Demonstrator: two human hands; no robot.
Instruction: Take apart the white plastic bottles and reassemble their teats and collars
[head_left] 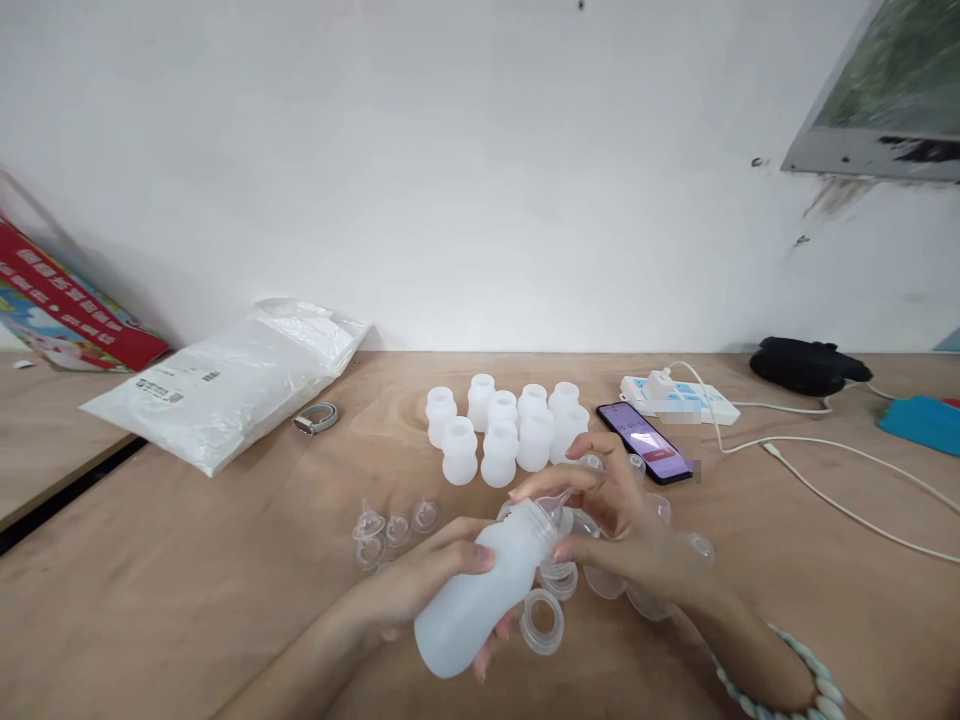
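**Both our hands on one white bottle (480, 605)**

At the far left we see a red box (67, 300) with a colourful picture, leaning near the wall (480, 180). Beside it a white plastic bag (225, 385) lies on the wooden counter (262, 540), with a coiled grey strap (316, 418) just off its right side. Nearer to us, a few clear teats (398, 529) sit close together.

Our left hand (431, 572) grasps the bottle round its body, thumb on top and fingertips showing beneath. We have the bottle tilted over the middle of the counter, its base toward us and its neck up to the right. Behind it, smaller white bottles (500, 452) stand upright in a tight cluster. Clear rings (541, 622) lie below the neck.

Our right hand (622, 520) grips the clear top (553, 506) at the neck between thumb and fingers; a pale beaded bracelet (814, 682) circles the wrist. Clear plastic pieces (651, 603) lie around this hand, partly hidden by it.

Beyond, a phone (651, 445) lies slantwise, screen lit, near a white power strip (720, 404). Farther right, we find a white cable (772, 452), a black case (806, 367) near the wall and a blue item (921, 428).
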